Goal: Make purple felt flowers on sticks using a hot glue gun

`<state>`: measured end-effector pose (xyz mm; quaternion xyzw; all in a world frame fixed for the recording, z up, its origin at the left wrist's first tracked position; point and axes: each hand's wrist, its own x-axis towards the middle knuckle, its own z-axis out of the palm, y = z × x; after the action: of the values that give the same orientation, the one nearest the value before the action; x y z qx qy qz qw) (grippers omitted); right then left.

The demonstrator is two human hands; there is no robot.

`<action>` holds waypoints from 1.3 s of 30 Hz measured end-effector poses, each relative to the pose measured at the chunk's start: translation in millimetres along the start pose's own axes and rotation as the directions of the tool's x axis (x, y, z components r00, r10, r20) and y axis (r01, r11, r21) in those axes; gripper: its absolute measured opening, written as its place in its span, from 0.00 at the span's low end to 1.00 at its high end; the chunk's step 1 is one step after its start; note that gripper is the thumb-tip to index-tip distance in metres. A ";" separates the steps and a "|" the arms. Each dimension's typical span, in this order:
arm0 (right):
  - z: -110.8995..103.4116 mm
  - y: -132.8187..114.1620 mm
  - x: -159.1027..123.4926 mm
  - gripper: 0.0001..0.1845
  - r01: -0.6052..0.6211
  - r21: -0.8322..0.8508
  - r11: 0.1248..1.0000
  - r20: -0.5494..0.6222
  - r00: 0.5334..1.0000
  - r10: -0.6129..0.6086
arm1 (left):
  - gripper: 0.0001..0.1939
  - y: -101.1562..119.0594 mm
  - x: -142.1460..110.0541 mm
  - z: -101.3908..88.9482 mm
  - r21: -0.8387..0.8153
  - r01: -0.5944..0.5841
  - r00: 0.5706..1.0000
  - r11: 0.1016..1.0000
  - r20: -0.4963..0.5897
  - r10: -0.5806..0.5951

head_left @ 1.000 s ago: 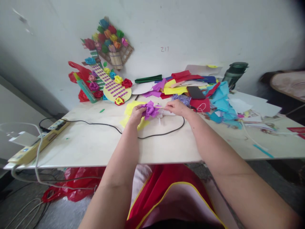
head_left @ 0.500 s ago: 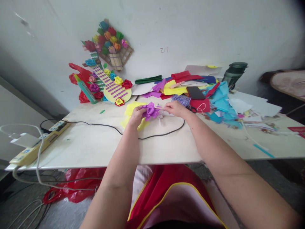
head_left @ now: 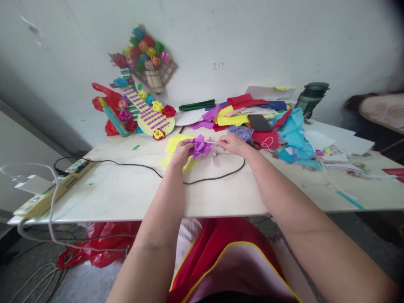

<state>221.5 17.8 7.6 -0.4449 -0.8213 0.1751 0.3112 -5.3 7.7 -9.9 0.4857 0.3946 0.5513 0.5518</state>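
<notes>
A purple paper flower (head_left: 200, 146) is pinched by its left side in the closed fingers of my left hand (head_left: 182, 152). My right hand (head_left: 231, 144) grips a thin pale stick (head_left: 211, 142), whose tip reaches the flower's petals. Underneath the flower and my left hand lies crumpled yellow paper (head_left: 173, 144). A white object, partly hidden and hard to make out, sits just below the flower's right side. Shredded purple paper (head_left: 240, 132) and black-handled scissors (head_left: 255, 144) are right beside my right hand.
A black cable (head_left: 217, 178) loops across the table in front of my hands. Coloured paper sheets (head_left: 233, 119), a phone (head_left: 259, 123) and a dark bottle (head_left: 312, 99) stand behind. At left are a glue bottle (head_left: 115, 120), a flowered paper guitar (head_left: 154, 119) and a power strip (head_left: 59, 185).
</notes>
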 end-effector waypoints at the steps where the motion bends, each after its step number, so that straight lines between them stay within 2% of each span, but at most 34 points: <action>1: 0.2 0.5 0.2 0.16 0.000 0.000 1.000 -0.001 1.000 0.000 | 0.05 0.1 -0.3 0.2 0.000 0.001 1.000 1.000 -0.001 -0.001; 7: -1.4 0.3 -0.7 0.19 -0.020 -0.015 1.000 0.008 1.000 0.020 | 0.04 1.5 -0.3 1.2 -0.015 -0.015 0.998 1.000 -0.062 0.014; 13: -9.9 2.3 -3.3 0.20 -0.221 -0.068 0.973 0.024 0.975 0.223 | 0.05 2.1 4.2 0.2 -0.066 -0.086 0.970 0.994 -0.233 0.069; 18: -12.4 -8.6 -5.5 0.21 -0.337 0.115 0.934 -0.027 0.939 0.342 | 0.06 -1.2 6.5 -0.1 -0.074 -0.101 0.965 0.992 -0.248 0.080; 23: 1.3 -21.6 -1.9 0.20 -0.292 0.266 0.919 -0.078 0.944 0.322 | 0.09 -4.0 6.4 3.8 -0.092 -0.081 0.974 0.992 -0.218 0.060; 29: 20.6 -24.6 3.9 0.20 -0.315 0.116 0.942 -0.153 0.931 0.330 | 0.11 -8.9 5.9 10.5 -0.106 -0.091 0.984 0.990 -0.164 0.073; 35: 20.7 -35.9 1.7 0.10 -0.387 -0.087 0.918 -0.174 0.913 0.368 | 0.10 -10.1 4.7 13.4 -0.072 -0.082 0.988 0.994 -0.140 0.071; 39: 21.5 -34.6 1.9 0.11 -0.405 -0.113 0.907 -0.250 0.895 0.368 | 0.11 -7.4 2.4 15.9 -0.066 -0.054 0.994 0.996 -0.102 0.047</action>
<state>184.8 0.4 11.8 -0.6402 -0.6874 0.1152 0.3230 12.0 9.1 -13.4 0.4478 0.3901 0.6023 0.5334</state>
